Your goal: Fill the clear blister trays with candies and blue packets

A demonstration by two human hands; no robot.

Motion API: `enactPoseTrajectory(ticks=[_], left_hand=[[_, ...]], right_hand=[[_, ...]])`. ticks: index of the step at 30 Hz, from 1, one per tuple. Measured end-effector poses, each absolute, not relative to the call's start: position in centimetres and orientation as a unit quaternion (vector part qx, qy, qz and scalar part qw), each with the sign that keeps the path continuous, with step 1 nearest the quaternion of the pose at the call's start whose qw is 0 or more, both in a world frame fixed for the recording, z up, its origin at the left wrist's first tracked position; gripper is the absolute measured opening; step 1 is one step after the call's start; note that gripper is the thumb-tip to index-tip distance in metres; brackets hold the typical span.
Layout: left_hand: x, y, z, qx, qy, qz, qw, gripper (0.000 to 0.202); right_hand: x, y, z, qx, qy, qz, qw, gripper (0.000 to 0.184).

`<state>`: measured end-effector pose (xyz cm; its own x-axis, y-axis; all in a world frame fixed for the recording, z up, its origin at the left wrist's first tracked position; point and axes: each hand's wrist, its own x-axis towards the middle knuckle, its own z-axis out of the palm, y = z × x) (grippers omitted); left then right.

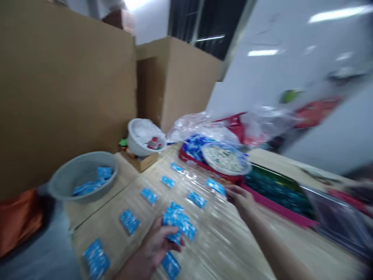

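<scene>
My left hand [155, 245] is closed around a fanned stack of small blue packets [178, 221] low in the middle. My right hand [240, 197] reaches forward with its fingers at a single blue packet [215, 186] that lies on the table; motion blur hides whether it grips the packet. Several more blue packets [149, 195] lie spread in rows on clear plastic sheets over the wooden table [233, 249].
A grey bowl [83, 175] with blue packets stands at the left. A white bowl [145, 137] rests on a small box behind. A red tray [204, 163] holds plastic bags and a plate. Cardboard boxes [67, 77] wall the back left. A pink bin [276, 194] sits right.
</scene>
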<state>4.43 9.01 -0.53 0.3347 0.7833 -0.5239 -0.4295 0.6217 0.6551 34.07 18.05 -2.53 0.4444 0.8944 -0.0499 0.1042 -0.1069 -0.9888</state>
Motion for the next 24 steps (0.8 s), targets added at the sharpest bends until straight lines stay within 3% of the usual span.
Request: enactPoseTrajectory(ticks=[17,24], left_hand=[[5.9,9.0,-0.4,0.255,0.457,0.376,0.765,0.053],[8.2,8.3,-0.6,0.260,0.450,0.389,0.761,0.048]], right_hand=[[33.1,21.1,-3.6,-0.683,-0.412,0.301,0.523,0.011],[26.4,10.7,-1.1,-0.531,-0.496,0.547,0.416,0.035]])
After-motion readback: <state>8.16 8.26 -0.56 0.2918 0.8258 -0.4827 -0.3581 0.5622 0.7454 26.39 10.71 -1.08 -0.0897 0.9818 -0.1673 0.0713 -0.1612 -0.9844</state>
